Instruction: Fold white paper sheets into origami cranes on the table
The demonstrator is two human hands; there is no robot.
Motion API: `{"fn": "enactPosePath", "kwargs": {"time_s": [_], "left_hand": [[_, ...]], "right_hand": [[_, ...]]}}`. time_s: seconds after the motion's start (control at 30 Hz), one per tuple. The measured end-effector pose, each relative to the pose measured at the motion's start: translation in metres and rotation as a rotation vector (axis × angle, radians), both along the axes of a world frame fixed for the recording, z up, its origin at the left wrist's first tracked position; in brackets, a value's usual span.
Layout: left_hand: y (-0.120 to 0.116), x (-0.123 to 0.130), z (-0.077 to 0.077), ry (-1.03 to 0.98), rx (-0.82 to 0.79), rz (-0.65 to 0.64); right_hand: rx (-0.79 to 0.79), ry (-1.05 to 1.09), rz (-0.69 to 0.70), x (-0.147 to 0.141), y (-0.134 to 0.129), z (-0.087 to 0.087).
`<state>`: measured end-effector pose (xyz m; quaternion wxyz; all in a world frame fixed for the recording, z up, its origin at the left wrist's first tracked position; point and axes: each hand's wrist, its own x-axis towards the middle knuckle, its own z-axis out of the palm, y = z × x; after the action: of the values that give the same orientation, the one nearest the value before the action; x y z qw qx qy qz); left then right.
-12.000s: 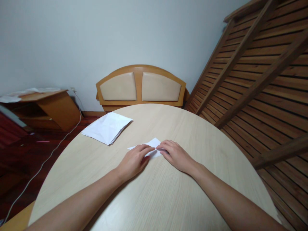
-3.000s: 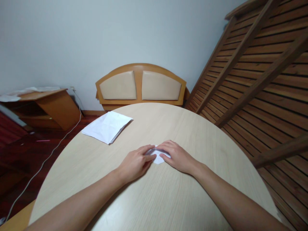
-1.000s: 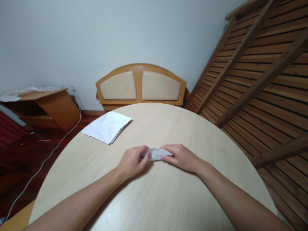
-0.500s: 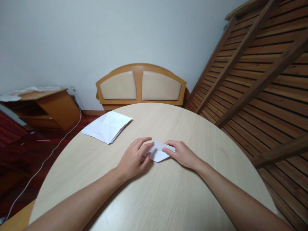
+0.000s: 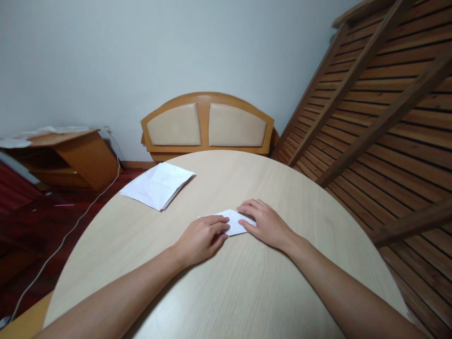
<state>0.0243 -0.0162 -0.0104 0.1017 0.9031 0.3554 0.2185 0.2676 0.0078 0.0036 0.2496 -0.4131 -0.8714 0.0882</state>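
Observation:
A small piece of folded white paper lies on the table in front of me, pointed toward its ends. My left hand rests flat over the paper's left part, fingertips pressing on its top and thumb near its front edge. Beneath those fingers, much of that side is hidden. At the paper's right end is my right hand, thumb on or just over the surface and fingers spread away from it along the far edge. Neither hand is closed round the paper.
A stack of white paper sheets lies at the back left of the round wooden table. Behind it stands a padded headboard. Wooden slats lean at the right. A desk and a white cable are at left.
My left hand has lowered onto the paper, its raised fingers now flat. My right hand has let its pinch go and spread its fingers. The paper now lies flatter.

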Motion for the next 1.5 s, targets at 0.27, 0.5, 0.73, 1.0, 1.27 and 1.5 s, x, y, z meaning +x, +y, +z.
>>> {"fn": "enactPosePath", "kwargs": {"time_s": [0.27,0.5,0.73,1.0,1.27,1.5], "left_hand": [[-0.001,0.0,0.003,-0.007,-0.015,0.051],[0.002,0.002,0.002,-0.036,-0.045,0.105],[0.007,-0.003,-0.007,-0.031,-0.03,0.157],[0.006,-0.005,-0.006,0.064,0.073,0.007],[0.004,-0.004,-0.002,0.058,0.075,-0.019],[-0.001,-0.002,0.006,0.055,0.096,0.031]], "right_hand": [[-0.04,-0.056,0.248,-0.009,-0.008,0.0],[-0.093,-0.031,0.215,-0.012,-0.007,0.0],[-0.115,0.006,0.206,-0.011,-0.007,-0.003],[-0.019,-0.01,0.156,-0.009,-0.004,-0.009],[-0.03,0.016,0.177,-0.006,0.0,-0.018],[-0.024,0.061,0.231,-0.009,-0.002,-0.011]]}}
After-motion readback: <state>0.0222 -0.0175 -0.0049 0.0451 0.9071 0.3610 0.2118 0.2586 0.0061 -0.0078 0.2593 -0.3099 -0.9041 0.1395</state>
